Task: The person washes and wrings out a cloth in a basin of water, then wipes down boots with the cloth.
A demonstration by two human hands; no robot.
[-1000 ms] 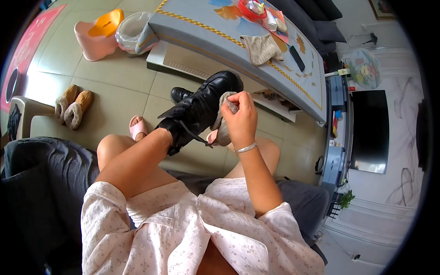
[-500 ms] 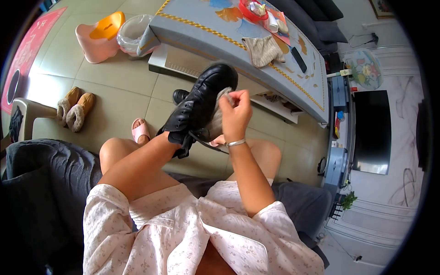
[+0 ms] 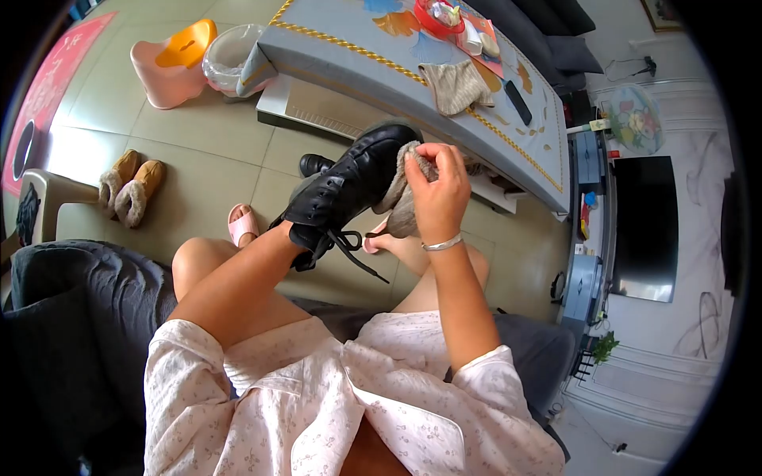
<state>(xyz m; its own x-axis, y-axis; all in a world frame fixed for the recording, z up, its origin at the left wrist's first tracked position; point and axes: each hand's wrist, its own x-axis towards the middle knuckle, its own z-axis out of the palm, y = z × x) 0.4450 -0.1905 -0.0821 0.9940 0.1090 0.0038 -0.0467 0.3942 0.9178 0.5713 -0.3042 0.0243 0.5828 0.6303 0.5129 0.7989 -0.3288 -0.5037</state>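
Observation:
A black lace-up boot [image 3: 345, 190] is held up over my lap with its toe pointing away. My left forearm [image 3: 246, 266] runs into its opening, so my left hand is hidden inside and its fingers do not show. A loose lace [image 3: 361, 258] dangles from the ankle part. My right hand [image 3: 439, 194], with a silver bracelet at the wrist, pinches a grey-beige ribbed cloth [image 3: 405, 214] beside the toe end of the boot. The cloth hangs in folds below my fingers. A second black shoe [image 3: 314, 165] is partly visible on the floor behind the boot.
Ahead stands a table with a grey cloth [image 3: 341, 51], bearing a beige knitted piece [image 3: 454, 87], a black phone [image 3: 517, 103] and a red basket [image 3: 439, 17]. Fur-trimmed slippers [image 3: 139, 190], a potty chair [image 3: 171, 71] and a lined bin [image 3: 230, 59] are to the left.
My right hand has moved to the right with the cloth, away from the boot's side. The boot has tipped slightly lower and its lace now hangs in view.

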